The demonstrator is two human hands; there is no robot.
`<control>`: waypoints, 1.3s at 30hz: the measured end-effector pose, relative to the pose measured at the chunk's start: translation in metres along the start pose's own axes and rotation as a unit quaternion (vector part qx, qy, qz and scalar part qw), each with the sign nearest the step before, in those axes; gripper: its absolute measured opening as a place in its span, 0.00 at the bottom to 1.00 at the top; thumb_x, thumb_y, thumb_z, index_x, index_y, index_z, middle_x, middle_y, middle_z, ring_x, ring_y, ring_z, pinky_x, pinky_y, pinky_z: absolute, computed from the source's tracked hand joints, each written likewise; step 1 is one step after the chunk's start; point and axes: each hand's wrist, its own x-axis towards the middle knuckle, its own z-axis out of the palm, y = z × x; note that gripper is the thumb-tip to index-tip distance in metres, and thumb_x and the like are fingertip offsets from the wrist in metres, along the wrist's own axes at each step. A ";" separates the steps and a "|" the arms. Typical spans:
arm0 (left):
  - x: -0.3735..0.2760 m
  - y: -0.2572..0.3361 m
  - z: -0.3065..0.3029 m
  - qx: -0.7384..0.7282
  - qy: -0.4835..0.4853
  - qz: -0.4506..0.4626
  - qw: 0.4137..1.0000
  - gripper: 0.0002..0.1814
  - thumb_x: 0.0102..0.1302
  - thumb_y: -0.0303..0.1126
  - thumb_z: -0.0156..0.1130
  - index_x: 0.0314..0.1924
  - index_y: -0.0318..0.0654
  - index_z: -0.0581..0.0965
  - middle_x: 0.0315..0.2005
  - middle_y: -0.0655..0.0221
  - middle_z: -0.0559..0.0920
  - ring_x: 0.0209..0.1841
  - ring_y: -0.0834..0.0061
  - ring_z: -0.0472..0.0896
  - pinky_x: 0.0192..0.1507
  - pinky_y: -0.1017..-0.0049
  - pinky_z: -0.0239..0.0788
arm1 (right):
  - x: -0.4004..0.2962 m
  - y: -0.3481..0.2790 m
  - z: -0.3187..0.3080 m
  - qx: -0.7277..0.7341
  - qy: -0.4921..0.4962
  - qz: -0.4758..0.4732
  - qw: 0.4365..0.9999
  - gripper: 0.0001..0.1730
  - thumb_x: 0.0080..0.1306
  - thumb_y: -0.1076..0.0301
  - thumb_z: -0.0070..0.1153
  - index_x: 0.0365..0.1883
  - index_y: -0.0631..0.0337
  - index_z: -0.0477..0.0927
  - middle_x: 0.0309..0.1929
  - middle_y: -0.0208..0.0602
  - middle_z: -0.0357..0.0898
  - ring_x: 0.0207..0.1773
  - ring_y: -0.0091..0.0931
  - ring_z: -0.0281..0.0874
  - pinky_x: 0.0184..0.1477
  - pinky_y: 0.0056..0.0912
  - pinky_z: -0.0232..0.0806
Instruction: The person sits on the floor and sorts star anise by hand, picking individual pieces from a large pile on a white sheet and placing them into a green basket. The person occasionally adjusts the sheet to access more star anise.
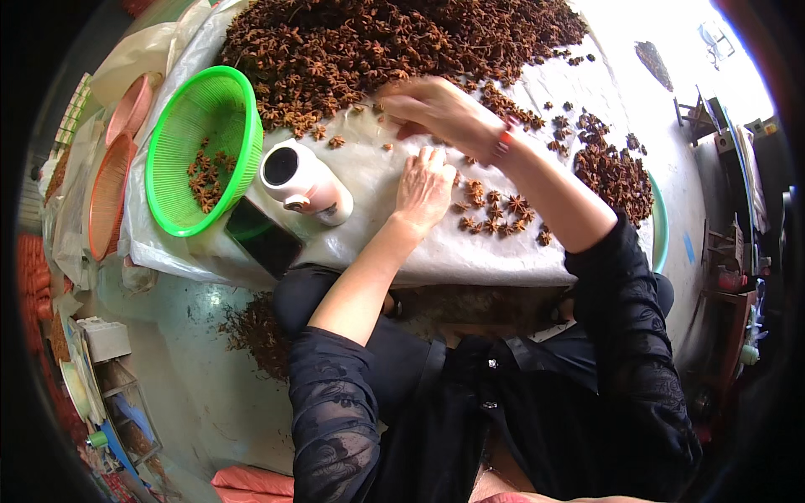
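Observation:
A large heap of dried star anise (pixel 352 50) covers the far part of a table under pale plastic sheeting (pixel 377 251). My right hand (pixel 440 113), blurred, is at the near edge of the heap; whether its fingers hold anything cannot be told. Just below it, my left hand (pixel 426 188) rests on the sheeting with fingers bent down, its fingertips partly hidden. Loose star anise pods (pixel 503 214) lie to the right of my left hand. A green plastic basket (pixel 157 151) at the left holds some pods, and a white flask-like bottle (pixel 330 198) stands between it and my left hand.
Beside the green basket a dark smartphone (pixel 263 237) lies near the table edge. Orange-red baskets (pixel 107 201) sit farther left. A smaller pile of darker star anise (pixel 613 179) is at the right, above a pale green basin rim (pixel 660 220). Brown plant debris (pixel 258 333) lies on the floor.

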 end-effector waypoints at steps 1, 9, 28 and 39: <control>0.001 0.001 -0.007 -0.012 -0.001 -0.001 1.000 0.05 0.55 0.24 0.57 0.30 0.38 0.80 0.42 0.62 0.77 0.51 0.65 0.71 0.54 0.65 0.62 | 0.023 -0.021 0.020 0.031 -0.036 -0.082 0.996 0.21 0.71 0.55 0.50 0.43 0.69 0.75 0.38 0.37 0.79 0.41 0.22 0.81 0.41 0.25 0.76; 0.013 0.005 0.000 -0.101 0.137 -0.049 0.984 0.06 0.57 0.25 0.54 0.30 0.36 0.80 0.35 0.58 0.78 0.46 0.64 0.73 0.53 0.61 0.61 | 0.014 0.042 -0.022 -0.421 0.064 -0.284 0.859 0.14 0.60 0.72 0.55 0.45 0.62 0.81 0.44 0.44 0.81 0.43 0.34 0.81 0.46 0.36 0.74; -0.064 0.074 -0.060 -0.318 -0.072 0.080 0.942 0.03 0.59 0.29 0.60 0.31 0.40 0.80 0.27 0.63 0.82 0.31 0.64 0.82 0.35 0.69 0.74 | -0.134 0.092 -0.027 -0.538 0.141 -0.032 0.830 0.17 0.60 0.69 0.54 0.48 0.61 0.77 0.48 0.43 0.76 0.52 0.37 0.72 0.53 0.39 0.66; -0.025 -0.006 0.003 -0.024 0.067 -0.126 0.989 0.26 0.65 0.38 0.53 0.62 0.37 0.67 0.60 0.57 0.70 0.65 0.54 0.62 0.67 0.57 0.49 | -0.129 0.125 0.021 -0.573 0.080 -0.220 0.785 0.12 0.57 0.64 0.55 0.40 0.53 0.78 0.51 0.37 0.69 0.63 0.36 0.60 0.63 0.49 0.54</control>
